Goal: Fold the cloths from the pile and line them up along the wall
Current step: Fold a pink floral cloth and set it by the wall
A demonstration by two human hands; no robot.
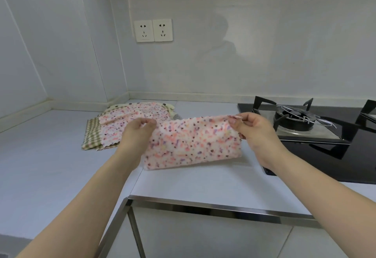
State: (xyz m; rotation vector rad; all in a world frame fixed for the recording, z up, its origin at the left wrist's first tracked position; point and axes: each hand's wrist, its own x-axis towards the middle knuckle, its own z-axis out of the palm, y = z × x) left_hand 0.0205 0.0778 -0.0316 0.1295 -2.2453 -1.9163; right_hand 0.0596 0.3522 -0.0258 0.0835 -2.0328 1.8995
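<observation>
While I watch through the head camera, I have the speckled pink cloth [192, 141] stretched between both hands above the white counter [50, 166], just left of the gas hob [305, 127]. My left hand [138, 130] pinches its top left corner with fingers and thumb curled tight on the edge, and my right hand [252, 129] pinches the top right corner the same way, so neither hand has anything spare. It hangs doubled over, 2 layers as far as I can judge, with its lower fold at or just above the counter; I cannot tell whether it touches. I read the fabric as thin, light and limp: it sags between my hands and will not keep a crease unless pressed flat. Its wavy cut edge gives a good hold at the corners, which is where I would keep gripping, since a hold in the middle would let the sides droop. Behind my left hand lies the pile [126, 123], near the corner of the wall [223, 54], with another speckled cloth on top, a green checked cloth [92, 135] beneath it and a dotted cream one at the back. No folded cloth lies along the wall yet, so I judge the task barely begun.
</observation>
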